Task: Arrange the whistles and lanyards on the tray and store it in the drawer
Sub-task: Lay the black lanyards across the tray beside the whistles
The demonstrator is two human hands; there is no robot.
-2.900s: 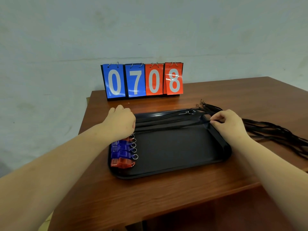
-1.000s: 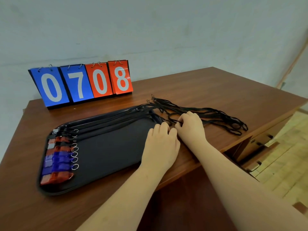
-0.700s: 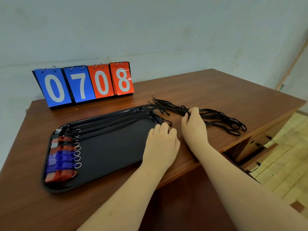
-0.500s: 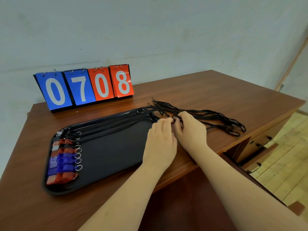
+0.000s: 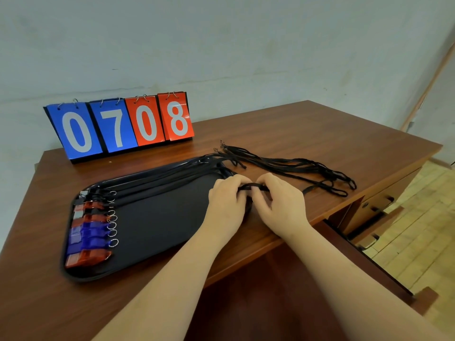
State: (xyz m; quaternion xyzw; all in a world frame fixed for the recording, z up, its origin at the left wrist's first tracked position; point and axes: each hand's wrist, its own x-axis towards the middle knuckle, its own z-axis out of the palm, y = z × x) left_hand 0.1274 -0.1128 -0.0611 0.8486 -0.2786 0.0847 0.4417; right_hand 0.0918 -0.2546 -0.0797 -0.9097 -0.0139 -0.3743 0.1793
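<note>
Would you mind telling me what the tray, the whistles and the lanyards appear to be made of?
The tray looks like black plastic: matte bed, faint sheen along the rim. The whistles seem to be translucent red and blue plastic, with glossy highlights. The lanyards look like thin black woven cord, limp and matte.

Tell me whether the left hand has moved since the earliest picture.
Yes: the left hand went rightward from the whistles to the opposite end of the tray.
</note>
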